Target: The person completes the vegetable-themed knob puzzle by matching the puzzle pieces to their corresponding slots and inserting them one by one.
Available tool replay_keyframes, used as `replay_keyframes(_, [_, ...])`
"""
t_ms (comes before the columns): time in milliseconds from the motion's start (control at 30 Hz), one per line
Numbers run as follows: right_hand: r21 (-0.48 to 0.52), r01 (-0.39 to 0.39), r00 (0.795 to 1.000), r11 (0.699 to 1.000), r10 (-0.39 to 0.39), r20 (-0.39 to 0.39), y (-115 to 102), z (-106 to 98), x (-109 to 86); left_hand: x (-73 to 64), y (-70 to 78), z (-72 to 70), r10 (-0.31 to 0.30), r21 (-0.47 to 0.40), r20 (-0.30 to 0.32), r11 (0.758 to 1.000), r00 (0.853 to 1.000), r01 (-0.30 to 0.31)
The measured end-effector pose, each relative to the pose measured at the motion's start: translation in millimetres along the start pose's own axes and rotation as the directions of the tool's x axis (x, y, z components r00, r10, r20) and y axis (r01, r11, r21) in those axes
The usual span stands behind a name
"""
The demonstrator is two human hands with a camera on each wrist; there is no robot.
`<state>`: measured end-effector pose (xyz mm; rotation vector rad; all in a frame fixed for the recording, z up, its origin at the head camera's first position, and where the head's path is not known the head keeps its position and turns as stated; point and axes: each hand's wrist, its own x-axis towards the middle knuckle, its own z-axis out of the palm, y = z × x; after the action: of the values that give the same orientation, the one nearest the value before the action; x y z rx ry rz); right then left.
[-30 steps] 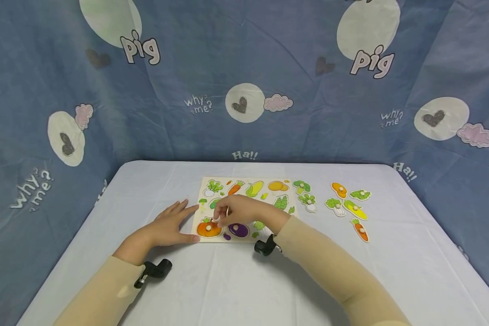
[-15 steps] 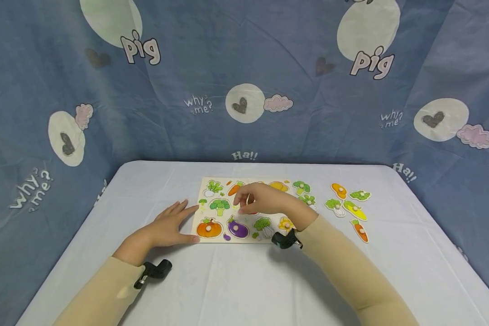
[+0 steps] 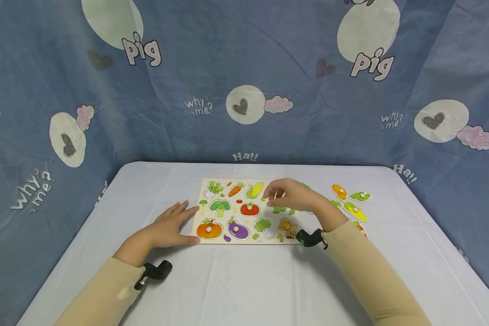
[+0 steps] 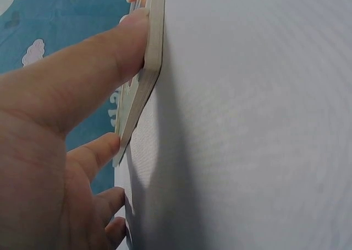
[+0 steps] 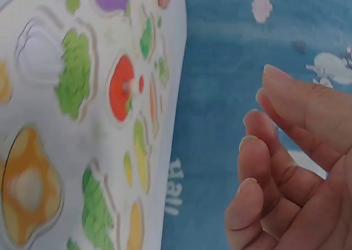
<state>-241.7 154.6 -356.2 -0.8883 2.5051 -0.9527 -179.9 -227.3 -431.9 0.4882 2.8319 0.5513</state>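
Observation:
A wooden vegetable puzzle board (image 3: 203,215) lies on the table. My left hand (image 3: 163,231) is spread at its left side, with thumb and index finger touching the board's edge, as the left wrist view shows. Above the right part of the board hovers my right hand (image 3: 295,197), its fingers loosely bent and nothing between them. Knobbed pieces sit in the board: a pumpkin (image 3: 209,229), an eggplant (image 3: 238,230), a tomato (image 3: 250,209) and a mushroom (image 5: 30,186). The right hand and forearm partly hide the board's upper right part.
Loose pieces lie right of the board: an orange piece (image 3: 339,192), a green piece (image 3: 360,196), a corn (image 3: 355,211) and a carrot (image 3: 359,227) partly behind the right sleeve. Others are mostly hidden by the right hand. A blue printed curtain (image 3: 187,131) hangs behind the table.
My right hand has let go near the pumpkin and moved right across the board, uncovering the tomato and eggplant. My left hand has stayed in place.

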Motion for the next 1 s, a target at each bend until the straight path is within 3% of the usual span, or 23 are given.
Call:
replay_keyframes(567, [0.040,-0.120,0.976,0.992,0.125,-0.177,59.9,-17.8,-36.3,1.0,-3.6,2.4,-0.010,0.004,0.006,1.000,1.000,0.010])
replay_keyframes(1000, [0.042,-0.186,0.963,0.982,0.191,-0.191,99.9,-21.8,-51.4,-1.0,1.3,-0.5,-0.023,0.006,0.010,1.000,1.000,0.023])
